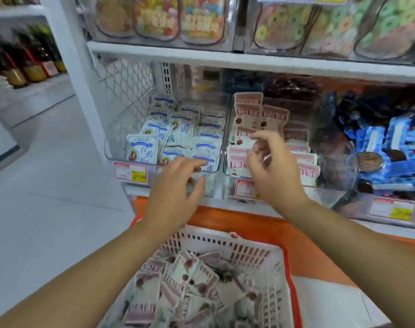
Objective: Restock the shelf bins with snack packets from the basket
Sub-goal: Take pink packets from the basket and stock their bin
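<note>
**Both hands over the bins, basket waiting below**

The white basket (pixel 249 250) sits at 6 o'clock, directly under the shelf, probably so each packet has only a short trip up. It is heaped with red-and-white snack packets (pixel 187 280) lying at all angles.

Just right of centre, the right hand (pixel 272 171) hovers over the clear bin (pixel 229 183) that holds matching red-and-white packets (pixel 249 107). Those at the back stand upright with their labels facing forward so shoppers can read them. The fingers are curled loosely, thumb and forefinger close together. Motion blur hides whether they pinch a packet or have let one go, so I cannot tell.

Just left of centre, the left hand (pixel 175 185) reaches into the neighbouring bin with its fingers spread and relaxed. The fingertips rest on the front row of blue-and-white packets (pixel 185 129), apparently to steady or straighten them.

At 3 o'clock lie blue biscuit packs (pixel 391 143), and bagged sweets (pixel 154 20) fill the shelf at 12 o'clock.

With the basket this full, I judge most of the restocking is not yet done.
</note>
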### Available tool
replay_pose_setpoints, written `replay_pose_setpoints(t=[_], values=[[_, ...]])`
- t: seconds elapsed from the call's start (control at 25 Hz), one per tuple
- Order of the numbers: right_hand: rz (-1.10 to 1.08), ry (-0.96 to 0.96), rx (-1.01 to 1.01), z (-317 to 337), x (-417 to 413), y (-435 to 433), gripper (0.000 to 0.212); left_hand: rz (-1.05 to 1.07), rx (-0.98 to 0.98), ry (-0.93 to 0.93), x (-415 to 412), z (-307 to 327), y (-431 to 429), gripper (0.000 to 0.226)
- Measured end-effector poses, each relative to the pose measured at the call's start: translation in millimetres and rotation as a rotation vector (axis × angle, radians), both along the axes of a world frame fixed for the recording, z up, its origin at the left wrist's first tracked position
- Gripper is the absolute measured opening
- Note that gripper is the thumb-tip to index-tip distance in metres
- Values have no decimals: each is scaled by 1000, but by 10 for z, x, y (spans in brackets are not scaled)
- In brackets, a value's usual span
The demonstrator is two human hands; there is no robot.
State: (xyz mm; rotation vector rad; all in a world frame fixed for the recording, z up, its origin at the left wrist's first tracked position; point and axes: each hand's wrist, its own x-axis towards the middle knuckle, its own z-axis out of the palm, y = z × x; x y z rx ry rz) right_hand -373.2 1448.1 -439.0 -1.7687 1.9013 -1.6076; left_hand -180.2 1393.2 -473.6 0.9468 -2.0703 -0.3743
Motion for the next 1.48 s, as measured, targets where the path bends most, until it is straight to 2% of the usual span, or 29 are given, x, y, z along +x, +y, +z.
replay_pose_setpoints(t=[0.04, 0.08, 0.16, 0.28, 0.36, 0.44, 0.6, 0.76, 0.92, 1.04, 1.16, 1.2, 1.28, 1.44, 1.48], values=[[76, 91, 81, -188, 174, 135, 20, 5, 51, -33, 92, -235, 92, 29], [164, 181, 246, -442, 338, 268, 18, 6, 130, -103, 179, -489, 198, 28], [323, 342, 694, -1015, 545, 462, 23, -16, 361, -271, 319, -993, 375, 28], [393, 253, 1250, -1901, 545, 630, 24, -30, 655, -504, 637, -1696, 623, 33], [251, 58, 1395, -2209, 517, 697, 27, -9, 833, -550, 839, -1995, 732, 27], [115, -176, 1362, -2384, 675, 715, 29, 26, 922, -502, 982, -2167, 764, 20], [-2, -579, 1257, -2570, 1188, 334, 38, 147, 1004, -403, 1063, -2316, 693, 16], [-241, -765, 1207, -2886, 1328, -36, 41, 197, 1161, -304, 989, -2435, 646, 21], [-215, -965, 1128, -3028, 1298, -22, 31, 300, 1329, -143, 982, -2563, 559, 21], [-195, -1133, 1001, -2945, 1258, 58, 17, 395, 1486, 171, 972, -2533, 493, 31], [-65, -1449, 902, -2755, 1197, 185, 14, 291, 1732, 700, 931, -2427, 507, 41], [-5, -1483, 918, -2683, 1168, 243, 14, 232, 1730, 789, 908, -2352, 521, 40], [87, -1400, 980, -2562, 1089, 359, 16, 152, 1669, 821, 874, -2165, 548, 38], [218, -1028, 921, -2090, 915, 525, 38, 4, 1583, 600, 864, -1774, 555, 36], [268, -943, 916, -1931, 882, 572, 38, -22, 1559, 550, 847, -1671, 563, 36]])
